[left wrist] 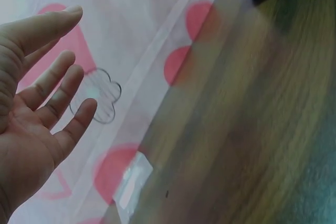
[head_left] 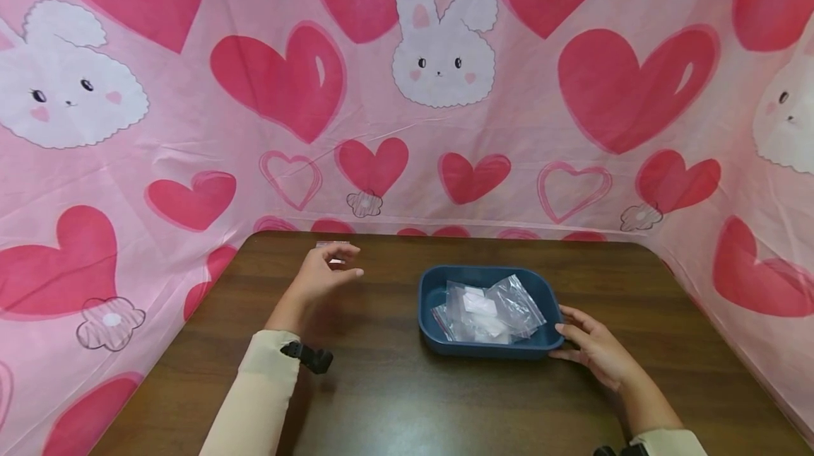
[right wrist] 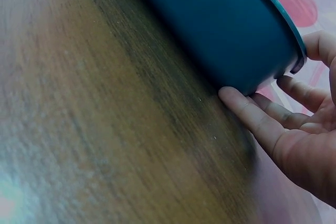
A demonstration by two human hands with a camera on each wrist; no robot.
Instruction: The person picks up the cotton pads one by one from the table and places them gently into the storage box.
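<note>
In the head view, my left hand (head_left: 321, 272) hovers over the back left of the table, its fingers spread and bent a little, holding nothing. Just beyond it lies a small clear plastic bag (left wrist: 132, 187), mostly hidden by the hand in the head view. My right hand (head_left: 598, 350) holds the right end of a dark blue plastic bin (head_left: 490, 351), one digit at the rim and other fingertips low on its side near the base. Inside the bin lie several clear zip bags (head_left: 518, 307) with white contents (head_left: 480, 304).
The brown wooden table (head_left: 394, 399) reaches back to a pink cloth (head_left: 439, 131) printed with hearts and rabbits, which hangs behind and on both sides. A black strap (head_left: 308, 355) sits on the left wrist.
</note>
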